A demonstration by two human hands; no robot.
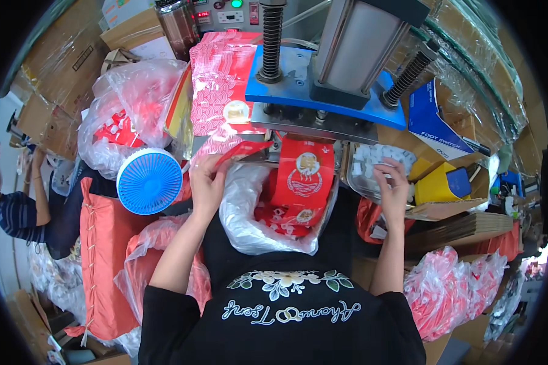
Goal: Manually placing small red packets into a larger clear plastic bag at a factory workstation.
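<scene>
My left hand (207, 188) pinches the edge of a red printed pouch (247, 149) beside the press. Over a clear tray (354, 177) of small white plastic pieces (377, 157), my right hand (393, 187) has its thumb and fingertips drawn together; whatever is between them is too small to make out. Between my hands, a red pouch with a gold and white print (304, 167) hangs down from the press. Its lower end reaches into a white plastic bag (240, 216) on my lap, where more red pouches lie.
A press with a blue plate (292, 64) and spring posts stands ahead. Pink patterned pouches (216, 85) are stacked to its left. A blue fan (149, 181) is near my left arm, an open carton (453, 161) at right. Another person (18, 213) is at far left.
</scene>
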